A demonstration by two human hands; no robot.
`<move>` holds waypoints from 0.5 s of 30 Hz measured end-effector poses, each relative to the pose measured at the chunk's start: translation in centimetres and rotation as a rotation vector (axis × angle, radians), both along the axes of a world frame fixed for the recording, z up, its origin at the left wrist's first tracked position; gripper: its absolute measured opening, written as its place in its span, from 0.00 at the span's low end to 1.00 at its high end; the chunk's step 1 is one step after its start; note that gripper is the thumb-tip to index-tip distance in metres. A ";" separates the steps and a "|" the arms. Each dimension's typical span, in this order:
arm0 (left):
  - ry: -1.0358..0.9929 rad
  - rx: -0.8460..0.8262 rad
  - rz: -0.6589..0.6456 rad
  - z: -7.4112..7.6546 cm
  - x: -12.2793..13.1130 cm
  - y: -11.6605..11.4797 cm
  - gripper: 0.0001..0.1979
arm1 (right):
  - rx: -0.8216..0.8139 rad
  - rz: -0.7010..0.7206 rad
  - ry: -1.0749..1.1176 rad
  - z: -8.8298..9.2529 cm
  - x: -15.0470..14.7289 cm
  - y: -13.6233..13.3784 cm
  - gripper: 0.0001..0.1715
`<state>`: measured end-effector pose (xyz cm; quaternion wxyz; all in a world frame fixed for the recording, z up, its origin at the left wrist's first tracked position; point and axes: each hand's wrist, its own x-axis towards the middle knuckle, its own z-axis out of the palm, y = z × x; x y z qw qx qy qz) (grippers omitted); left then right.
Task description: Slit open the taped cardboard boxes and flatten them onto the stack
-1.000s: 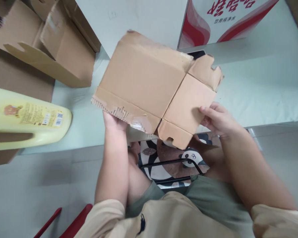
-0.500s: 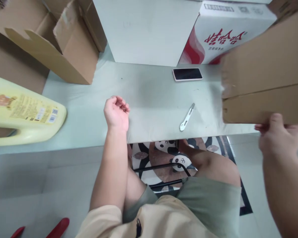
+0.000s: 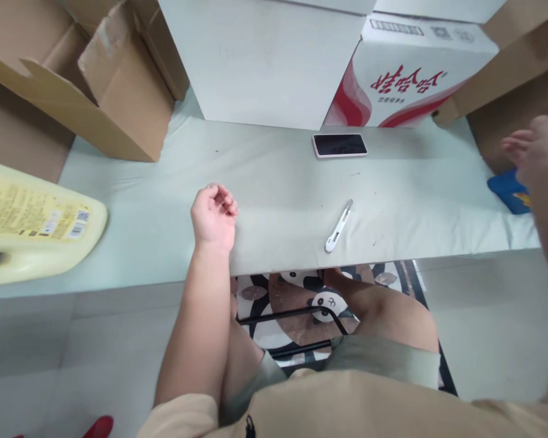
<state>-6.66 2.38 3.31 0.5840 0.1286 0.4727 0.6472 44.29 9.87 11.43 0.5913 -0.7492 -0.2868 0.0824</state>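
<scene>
My left hand [image 3: 213,214] rests on the pale green table [image 3: 278,188] near its front edge, fingers loosely curled, holding nothing. My right hand [image 3: 534,149] hovers at the far right, fingers apart and empty, above a blue object [image 3: 509,191]. Beside it stands brown cardboard [image 3: 511,67] at the right edge. A small white utility knife [image 3: 338,226] lies between my hands, near the table's front edge. A phone [image 3: 340,145] lies face up further back.
A red and white carton [image 3: 406,73] and a plain white box [image 3: 265,61] stand at the back. Open cardboard boxes [image 3: 95,79] fill the back left. A yellow jug [image 3: 31,222] lies on its side at the left. My knees are under the table edge.
Both hands held a flattened cardboard piece a second ago. My left hand let go and settled on the table; my right hand carried the cardboard off to the right and released it.
</scene>
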 end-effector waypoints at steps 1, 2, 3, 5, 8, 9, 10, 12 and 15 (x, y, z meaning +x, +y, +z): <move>-0.008 0.011 0.001 0.1 -0.1 0.0 0.10 | -0.036 -0.004 0.016 -0.6 -1.0 -0.2 0.18; -0.015 0.026 0.002 0.3 -0.3 0.0 0.10 | -0.095 -0.039 0.042 -1.2 -2.3 -0.7 0.18; -0.022 0.041 0.005 0.4 -0.4 0.0 0.08 | -0.152 -0.047 0.069 -1.8 -3.8 -1.2 0.18; -0.054 0.036 0.011 0.7 -0.7 -0.1 0.06 | -0.246 0.073 0.110 -2.8 -7.6 -2.2 0.15; -0.203 -0.082 0.016 1.0 -1.3 -0.5 0.06 | -0.336 0.341 0.132 -3.5 -14.7 -2.8 0.09; -0.269 -0.113 0.022 1.0 -1.5 -0.7 0.08 | -0.359 0.433 0.128 -3.6 -17.4 -2.8 0.07; -0.329 -0.118 0.030 1.1 -1.9 -1.0 0.11 | -0.374 0.518 0.119 -3.7 -20.1 -2.7 0.07; -0.400 -0.061 0.039 1.2 -2.7 -1.7 0.16 | -0.396 0.693 0.075 -3.8 -25.7 -2.4 0.05; -0.404 0.024 -0.026 1.4 -4.4 -2.7 0.21 | -0.374 1.028 -0.089 -3.8 -33.5 -1.7 0.04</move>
